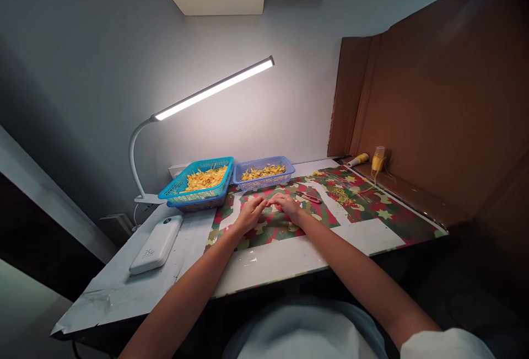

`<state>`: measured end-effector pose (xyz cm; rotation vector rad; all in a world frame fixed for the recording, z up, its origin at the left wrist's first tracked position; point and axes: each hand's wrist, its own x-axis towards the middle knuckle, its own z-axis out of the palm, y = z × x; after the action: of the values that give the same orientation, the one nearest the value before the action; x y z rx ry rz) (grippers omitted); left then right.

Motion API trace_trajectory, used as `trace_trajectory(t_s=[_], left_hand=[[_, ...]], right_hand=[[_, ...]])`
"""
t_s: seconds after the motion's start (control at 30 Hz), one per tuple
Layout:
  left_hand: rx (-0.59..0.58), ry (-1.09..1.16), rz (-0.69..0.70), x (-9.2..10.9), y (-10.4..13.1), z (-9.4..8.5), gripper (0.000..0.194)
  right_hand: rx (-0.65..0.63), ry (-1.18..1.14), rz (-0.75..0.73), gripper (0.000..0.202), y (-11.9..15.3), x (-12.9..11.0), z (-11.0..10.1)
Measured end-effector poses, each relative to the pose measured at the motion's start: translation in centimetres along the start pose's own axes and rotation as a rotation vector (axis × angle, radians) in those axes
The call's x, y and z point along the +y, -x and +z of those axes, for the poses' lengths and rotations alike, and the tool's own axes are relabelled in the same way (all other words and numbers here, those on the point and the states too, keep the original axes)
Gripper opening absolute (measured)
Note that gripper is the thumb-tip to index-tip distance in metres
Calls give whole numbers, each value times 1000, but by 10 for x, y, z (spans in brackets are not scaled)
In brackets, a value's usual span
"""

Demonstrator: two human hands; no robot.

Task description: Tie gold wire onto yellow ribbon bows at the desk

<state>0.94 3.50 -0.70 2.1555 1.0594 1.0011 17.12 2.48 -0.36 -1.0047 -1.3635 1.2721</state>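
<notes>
Over the camouflage-patterned mat (264, 236), my left hand (250, 213) and my right hand (288, 207) meet at the fingertips. Both have their fingers curled and pinched together. Whatever lies between them is too small to make out. Just beyond my right hand, a red-handled tool (309, 198) rests on the mat. Farther right, small yellow-green bits (341, 196) are scattered. Behind my hands stand a turquoise basket (177, 185) heaped with thin yellow pieces (207, 178) and a lavender basket (264, 182) holding darker yellow pieces (263, 171).
A white power bank (157, 246) lies at the table's left. The lit lamp (215, 89) arches above the baskets from the back left. Cardboard (430, 105) walls off the right side, with a yellow-and-clear container (377, 159) and a yellow-and-white tube (357, 160) beside it.
</notes>
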Motion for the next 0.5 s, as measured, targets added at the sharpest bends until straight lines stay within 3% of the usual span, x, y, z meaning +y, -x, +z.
trace_trajectory(t_s=[0.2, 0.5], left_hand=[[85, 9, -54, -2, -3, -4, 35], [74, 79, -103, -4, -4, -6, 34]], right_hand=[[-46, 27, -32, 16, 3, -2, 0], [-36, 59, 4, 19, 4, -5, 1]])
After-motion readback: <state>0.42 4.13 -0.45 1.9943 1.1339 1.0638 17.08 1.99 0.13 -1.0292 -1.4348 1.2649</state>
